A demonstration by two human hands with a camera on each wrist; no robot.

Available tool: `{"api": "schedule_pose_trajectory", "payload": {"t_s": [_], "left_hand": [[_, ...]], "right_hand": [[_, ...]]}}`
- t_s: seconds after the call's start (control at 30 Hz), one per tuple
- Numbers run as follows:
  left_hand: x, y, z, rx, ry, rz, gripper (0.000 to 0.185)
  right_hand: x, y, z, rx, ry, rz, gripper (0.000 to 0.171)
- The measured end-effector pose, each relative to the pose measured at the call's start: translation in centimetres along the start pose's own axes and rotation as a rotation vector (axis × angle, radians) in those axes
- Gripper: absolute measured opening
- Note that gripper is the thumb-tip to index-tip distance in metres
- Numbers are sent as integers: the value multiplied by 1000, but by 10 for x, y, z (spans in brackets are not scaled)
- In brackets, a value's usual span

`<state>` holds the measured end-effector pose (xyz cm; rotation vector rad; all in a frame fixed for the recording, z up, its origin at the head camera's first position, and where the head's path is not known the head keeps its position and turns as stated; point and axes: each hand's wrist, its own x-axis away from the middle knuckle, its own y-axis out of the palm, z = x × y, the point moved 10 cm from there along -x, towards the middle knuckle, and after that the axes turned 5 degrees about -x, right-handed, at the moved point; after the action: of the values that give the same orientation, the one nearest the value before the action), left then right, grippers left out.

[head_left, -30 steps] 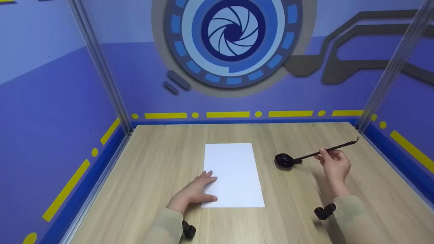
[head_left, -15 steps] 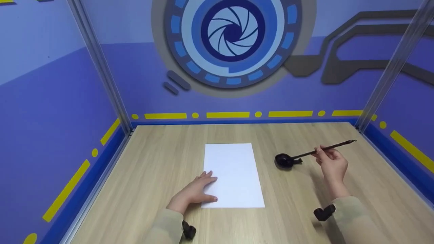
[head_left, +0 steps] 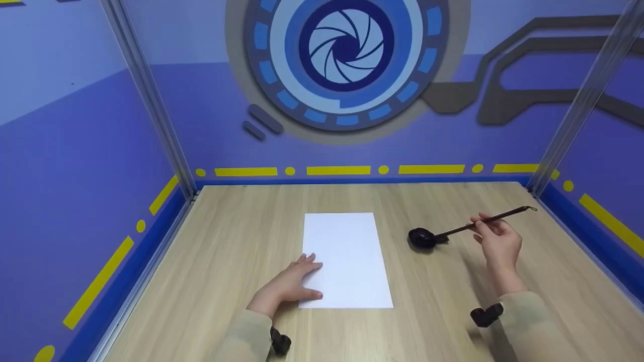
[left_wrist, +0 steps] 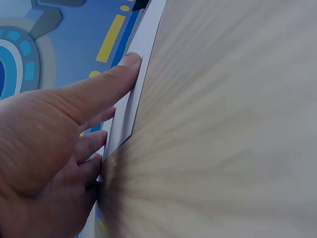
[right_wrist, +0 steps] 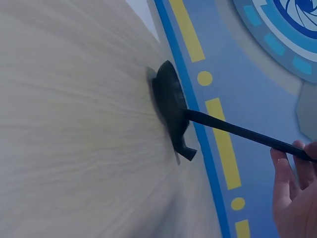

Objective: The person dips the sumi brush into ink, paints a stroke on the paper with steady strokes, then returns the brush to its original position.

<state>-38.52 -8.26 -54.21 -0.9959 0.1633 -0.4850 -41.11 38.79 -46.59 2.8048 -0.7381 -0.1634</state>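
Observation:
In the head view, my left hand (head_left: 288,284) rests with spread fingers on the lower left edge of a white sheet of paper (head_left: 347,256). The left wrist view has the thumb (left_wrist: 111,87) lying along the sheet near its corner. On the right, my right hand (head_left: 499,246) pinches the dark shaft of a calligraphy brush (head_left: 512,213), which has a small hanging loop at its upper end. The brush slants down to the left into a small black ink dish (head_left: 420,238) with a short handle. Its tip is hidden inside the dish.
The wooden table (head_left: 241,221) carries the sheet in the middle and the dish to its right. Blue printed panels (head_left: 342,151) stand behind and at both sides, joined by metal posts (head_left: 151,100) at the corners.
My right hand has shifted slightly left and then back right, swinging the brush's upper end while its lower end stays at the dish. The left hand and paper have kept still.

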Motion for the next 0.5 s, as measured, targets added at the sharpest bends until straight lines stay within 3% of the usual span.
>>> {"api": "schedule_pose_trajectory", "payload": {"t_s": [0.17, 0.5], "left_hand": [[-1, 0, -1, -10, 3, 2, 78], [-1, 1, -2, -2, -10, -3, 77]], "right_hand": [[6, 3, -10, -7, -49, 15, 12], [9, 4, 4, -22, 37, 52, 21]]}}
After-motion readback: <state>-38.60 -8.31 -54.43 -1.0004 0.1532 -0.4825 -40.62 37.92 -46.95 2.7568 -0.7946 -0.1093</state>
